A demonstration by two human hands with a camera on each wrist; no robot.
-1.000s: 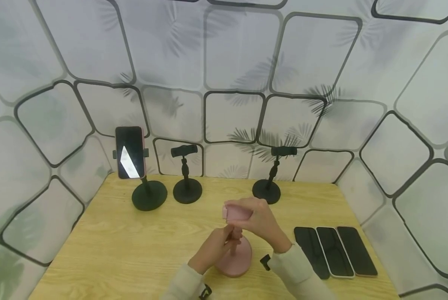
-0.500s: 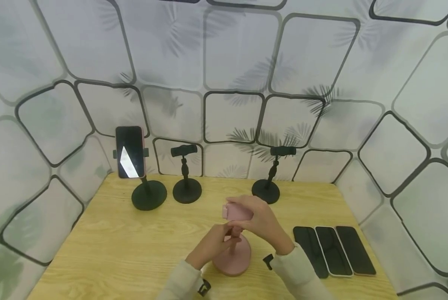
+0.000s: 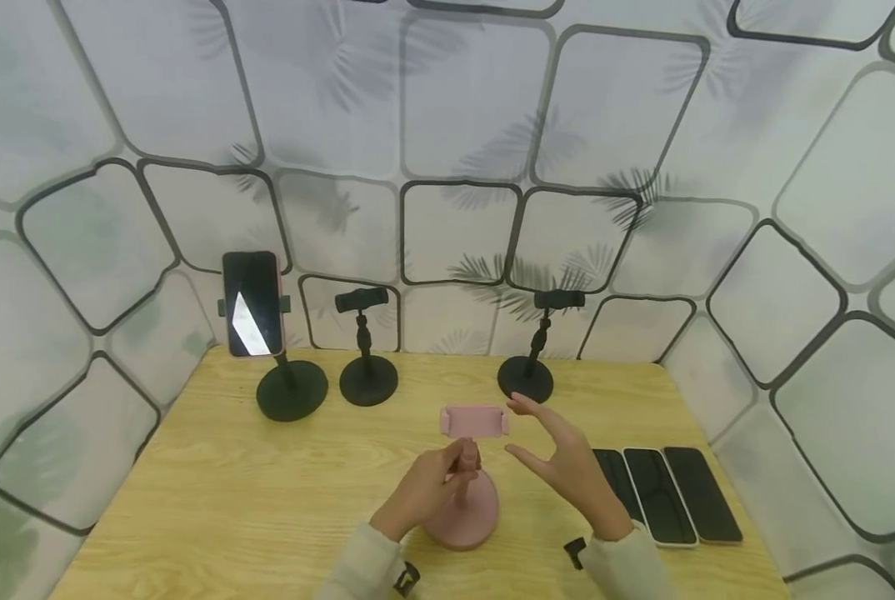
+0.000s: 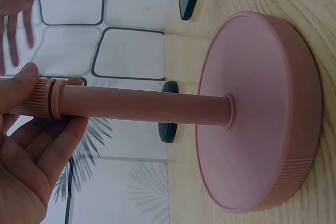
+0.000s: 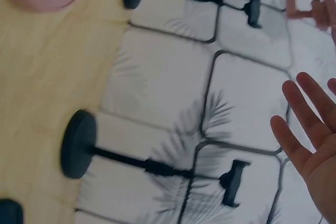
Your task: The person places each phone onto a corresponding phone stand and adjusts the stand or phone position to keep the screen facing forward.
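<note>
From the head: pink phone stand [image 3: 464,492] upright on the counter [image 3: 215,500] near its front edge, stem pinched by the left hand [image 3: 425,492], right hand [image 3: 567,467] spread and clear of the clamp, three phones [image 3: 665,493] flat just beyond it. From the left wrist: fingers [image 4: 37,145] and thumb curled round the ribbed collar atop the stem, round base [image 4: 257,114] flat on the wood. From the right wrist: only an open palm [image 5: 315,145] with straight fingers, black stands [image 5: 152,166] along the wall; no readable writing anywhere.
</note>
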